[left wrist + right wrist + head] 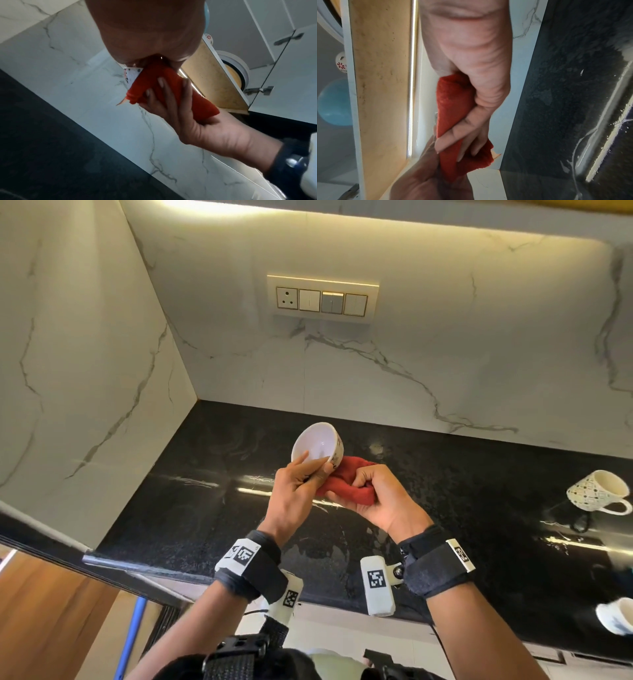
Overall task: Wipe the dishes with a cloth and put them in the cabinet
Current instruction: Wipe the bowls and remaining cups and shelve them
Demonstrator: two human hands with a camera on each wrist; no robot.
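Above the counter (191,508), left hand (294,491) grip holding bowl (317,441), underside hidden, right hand (380,498) clutching red cloth (349,481).

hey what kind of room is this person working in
Most likely a home kitchen. There's a black stone counter with a marble-look wall behind it, a patterned mug lying on the counter, and the hands hold a small white bowl and a red cloth.

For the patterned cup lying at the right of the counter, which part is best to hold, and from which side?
Probably the handle: the patterned cup lies tipped on its side on the black counter, with the mouth facing up and right and the loop handle at its lower right, free. Come from the right and hook the fingers through the loop.
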